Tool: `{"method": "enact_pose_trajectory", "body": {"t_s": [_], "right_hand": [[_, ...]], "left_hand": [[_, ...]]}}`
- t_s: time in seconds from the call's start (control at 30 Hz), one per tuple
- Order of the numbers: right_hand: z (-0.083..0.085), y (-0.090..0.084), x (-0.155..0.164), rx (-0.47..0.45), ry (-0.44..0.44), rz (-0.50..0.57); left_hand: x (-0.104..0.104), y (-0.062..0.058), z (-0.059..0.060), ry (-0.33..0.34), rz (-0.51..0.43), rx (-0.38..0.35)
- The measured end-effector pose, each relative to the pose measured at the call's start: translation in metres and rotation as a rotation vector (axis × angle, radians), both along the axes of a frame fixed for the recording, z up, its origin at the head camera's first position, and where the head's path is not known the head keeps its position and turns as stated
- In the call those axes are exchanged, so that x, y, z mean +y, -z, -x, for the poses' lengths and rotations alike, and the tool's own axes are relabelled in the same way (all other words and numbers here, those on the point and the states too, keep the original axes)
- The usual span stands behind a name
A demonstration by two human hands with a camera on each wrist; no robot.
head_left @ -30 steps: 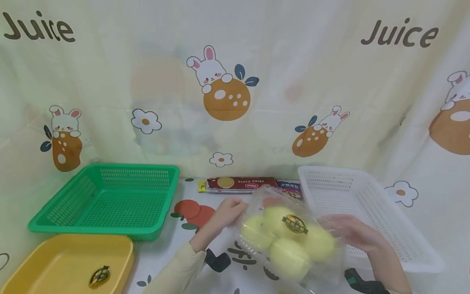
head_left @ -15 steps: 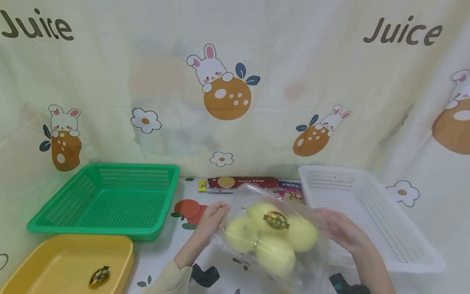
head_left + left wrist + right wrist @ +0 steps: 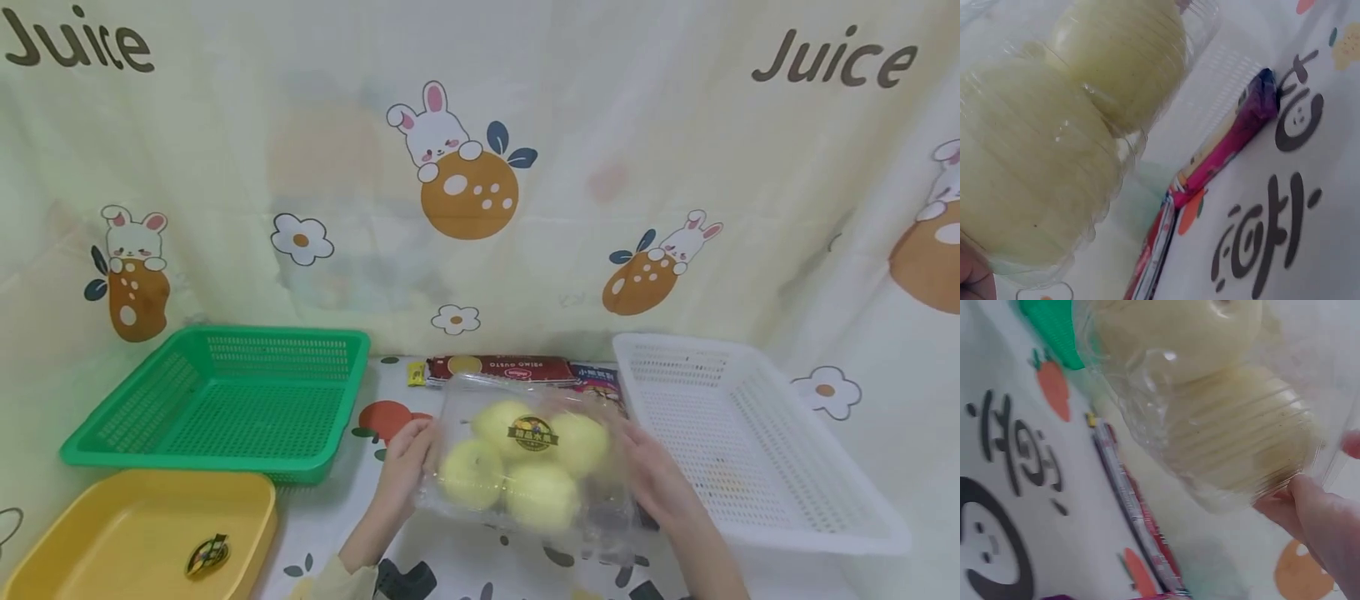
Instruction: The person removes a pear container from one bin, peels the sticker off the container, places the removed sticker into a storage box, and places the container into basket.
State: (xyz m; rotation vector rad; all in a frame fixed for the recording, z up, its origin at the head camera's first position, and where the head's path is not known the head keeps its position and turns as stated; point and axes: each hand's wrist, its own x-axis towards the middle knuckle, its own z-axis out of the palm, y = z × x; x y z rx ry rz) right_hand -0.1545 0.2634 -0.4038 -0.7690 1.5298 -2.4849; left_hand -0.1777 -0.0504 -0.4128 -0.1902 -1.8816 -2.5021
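While hands hold apple box (image 3: 525, 467), biscuit pack (image 3: 501, 367) reads "PRIMO GUSTO"

Left hand (image 3: 405, 454) and right hand (image 3: 651, 477) raised mid-scene, facing each other, fingers curled inward, gripping, forearms reaching forward

A clear plastic clamshell box (image 3: 1054, 156) fills the left of the frame, its ribbed wall pressed close around two pale yellow apples (image 3: 1119, 56), one above the other; a sliver of the left hand (image 3: 974, 280) shows at the bottom corner, touching the box's lower edge; beneath, a pink and purple snack packet (image 3: 1222, 150) lies slantwise on the white tablecloth (image 3: 1329, 250), beside black cartoon lettering and a small orange carrot print.
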Motion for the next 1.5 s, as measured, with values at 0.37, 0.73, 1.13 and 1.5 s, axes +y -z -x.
{"method": "enact_pose_trajectory", "body": {"t_s": [0.37,0.73,1.13,1.5], "right_hand": [[-0.005,0.011,-0.010,-0.355,0.040,-0.344],[-0.003,0.034,-0.025,-0.286,0.149,-0.404],[-0.008,0.065,-0.054,-0.196,0.590,-0.777],[-0.014,0.079,-0.053,-0.203,0.631,-0.821]], "left_hand": [[-0.019,0.018,-0.010,-0.057,0.076,-0.101],[-0.030,0.046,-0.015,-0.078,0.129,-0.116],[-0.037,0.070,-0.018,-0.094,0.291,-0.131],[-0.036,0.080,-0.025,-0.055,0.280,-0.175]]}}
